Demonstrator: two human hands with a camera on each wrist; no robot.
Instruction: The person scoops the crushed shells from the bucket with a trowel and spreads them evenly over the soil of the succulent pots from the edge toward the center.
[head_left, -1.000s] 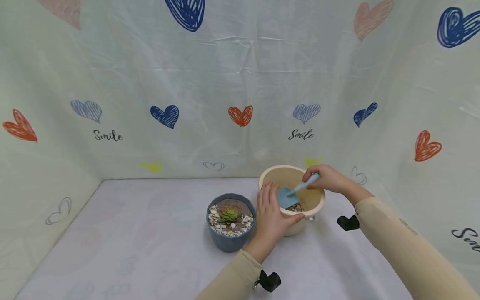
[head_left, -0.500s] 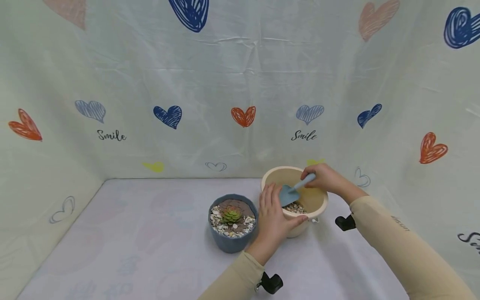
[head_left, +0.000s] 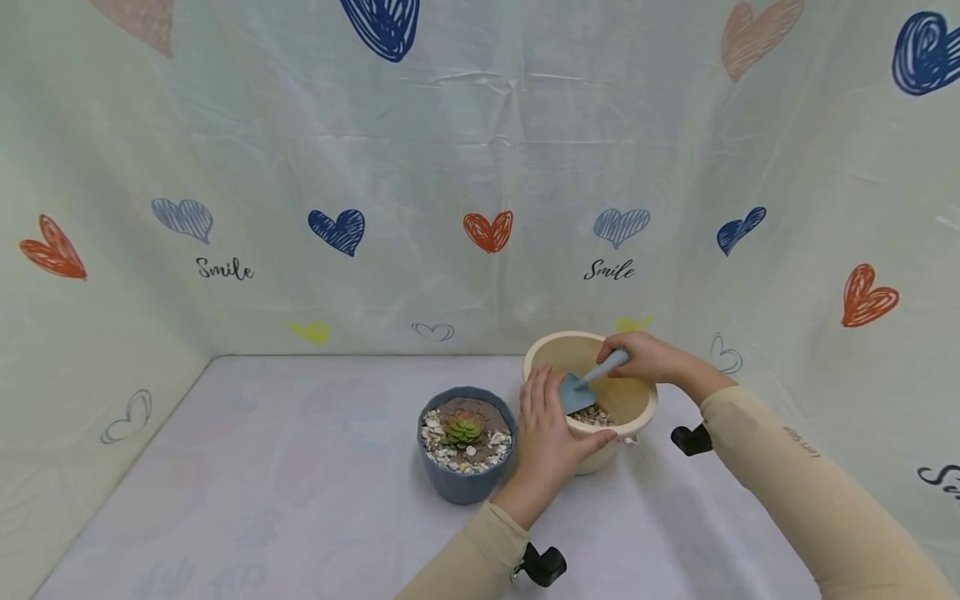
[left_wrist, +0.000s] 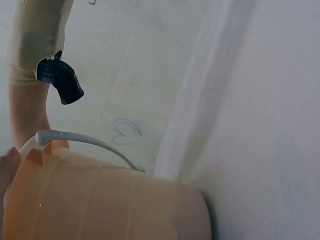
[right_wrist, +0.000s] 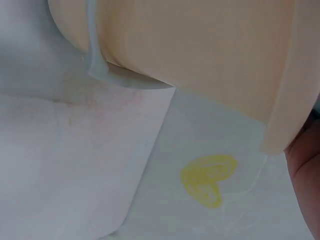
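Observation:
A cream plastic bucket (head_left: 639,406) stands upright on the table with some mixed pebbles (head_left: 592,415) in its bottom. My right hand (head_left: 643,353) holds the handle of a small light-blue trowel (head_left: 579,394) over the far right rim, its blade tilted down into the bucket by the pebbles. The blade's left edge is partly hidden behind my left fingers. Against the bucket's near left side rests my left hand (head_left: 543,442), fingers fairly straight and thumb spread along the front rim. In the left wrist view, only a bit of thumb (left_wrist: 7,167) shows at the rim.
Left of the bucket, close to my left hand, stands a blue-grey pot (head_left: 459,487) with a green succulent (head_left: 463,428) ringed by pale pebbles. A grey bail handle (left_wrist: 92,142) hangs on the bucket. Behind the table (head_left: 300,467) rises a heart-printed cloth (head_left: 420,167).
Over the last second the trowel blade has shifted slightly within the bucket, showing more pebbles. My left hand stays on the bucket. The whole view has shifted a little.

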